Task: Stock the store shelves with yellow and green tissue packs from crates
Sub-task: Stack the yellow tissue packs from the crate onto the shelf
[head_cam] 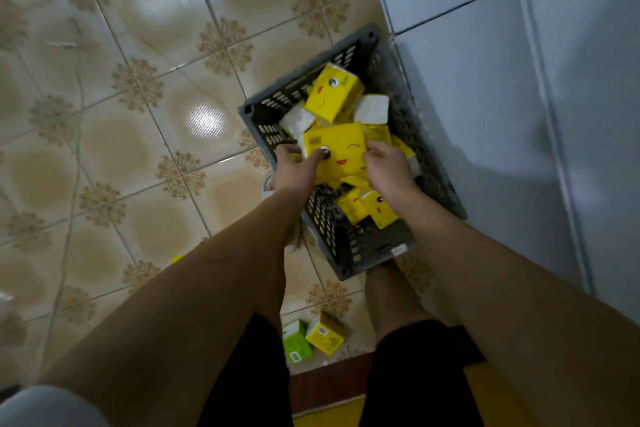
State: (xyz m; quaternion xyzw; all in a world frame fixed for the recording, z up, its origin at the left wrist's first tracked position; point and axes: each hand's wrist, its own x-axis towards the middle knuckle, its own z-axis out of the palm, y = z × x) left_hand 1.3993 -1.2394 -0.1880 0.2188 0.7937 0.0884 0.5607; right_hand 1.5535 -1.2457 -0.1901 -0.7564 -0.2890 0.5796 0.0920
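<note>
A grey slotted plastic crate stands on the tiled floor beside a pale wall and holds several yellow tissue packs with cartoon faces. Both my hands reach down into it. My left hand and my right hand grip the two sides of one yellow tissue pack in the middle of the crate. Another yellow pack lies tilted at the crate's far end, with white pack ends showing on either side of it. More yellow packs lie at the near end, under my right wrist.
On the floor between my legs lie a green tissue pack and a yellow pack. The pale tiled wall runs along the crate's right side. Patterned floor tiles stretch to the left. A dark wooden edge sits below.
</note>
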